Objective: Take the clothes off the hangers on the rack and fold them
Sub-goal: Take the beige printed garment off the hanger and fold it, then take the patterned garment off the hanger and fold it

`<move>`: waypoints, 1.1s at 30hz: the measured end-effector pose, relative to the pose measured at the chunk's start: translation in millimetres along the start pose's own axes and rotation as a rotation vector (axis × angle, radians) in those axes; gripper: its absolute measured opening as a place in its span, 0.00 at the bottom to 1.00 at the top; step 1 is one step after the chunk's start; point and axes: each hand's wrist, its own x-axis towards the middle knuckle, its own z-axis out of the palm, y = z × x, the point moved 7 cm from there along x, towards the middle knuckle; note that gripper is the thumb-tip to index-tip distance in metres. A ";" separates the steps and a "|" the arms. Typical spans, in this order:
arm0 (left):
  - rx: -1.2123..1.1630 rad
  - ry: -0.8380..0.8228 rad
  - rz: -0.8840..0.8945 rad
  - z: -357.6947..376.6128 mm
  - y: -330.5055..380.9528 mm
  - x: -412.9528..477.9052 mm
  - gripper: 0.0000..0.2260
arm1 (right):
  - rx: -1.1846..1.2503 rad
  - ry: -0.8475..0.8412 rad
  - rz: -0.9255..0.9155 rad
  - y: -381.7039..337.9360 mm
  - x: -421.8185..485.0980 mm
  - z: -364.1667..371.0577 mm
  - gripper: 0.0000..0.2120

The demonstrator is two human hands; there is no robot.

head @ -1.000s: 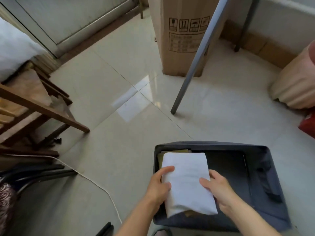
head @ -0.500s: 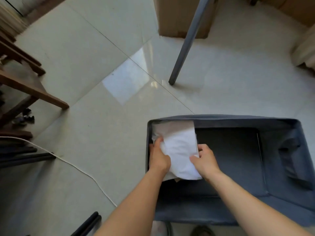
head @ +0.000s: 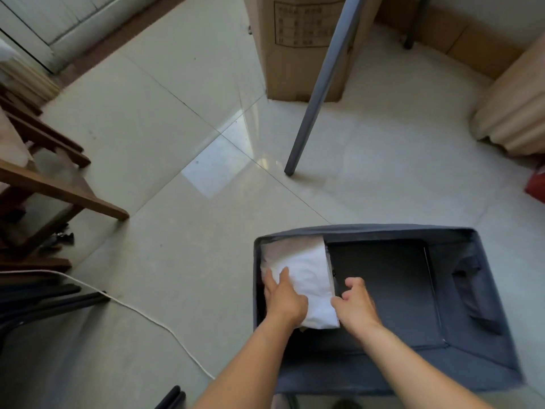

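A folded white garment (head: 306, 278) lies in the left end of a dark blue-grey fabric bin (head: 486, 290) on the floor, on top of other folded cloth that barely shows. My left hand (head: 283, 296) holds the garment's left edge, thumb on top and fingers down between the cloth and the bin wall. Just off the garment's right edge is my right hand (head: 356, 302), its fingers loosely curled and holding nothing. The right part of the bin shows its bare bottom.
A slanted grey metal leg (head: 318, 93) stands on the tiles beyond the bin, in front of a cardboard box (head: 298, 48). Wooden furniture (head: 59, 190) and a white cable (head: 141, 314) lie left. Beige fabric (head: 513, 113) bulges at the right.
Both hands lowered the folded white garment into the left end of the bin. My right hand has come off its right edge; the left stays on it.
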 end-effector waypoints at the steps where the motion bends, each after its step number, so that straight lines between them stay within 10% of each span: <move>1: -0.035 -0.038 -0.003 -1.5 5.7 -7.7 0.30 | 0.028 -0.013 -0.003 -4.4 -6.4 -4.8 0.25; 17: -0.723 -0.172 0.126 -108.9 165.3 -296.3 0.13 | 0.529 -0.149 -0.253 -123.6 -293.3 -169.8 0.06; 33: -0.723 -0.264 0.680 -204.4 339.6 -576.1 0.09 | 0.620 0.172 -0.691 -209.3 -560.7 -374.0 0.07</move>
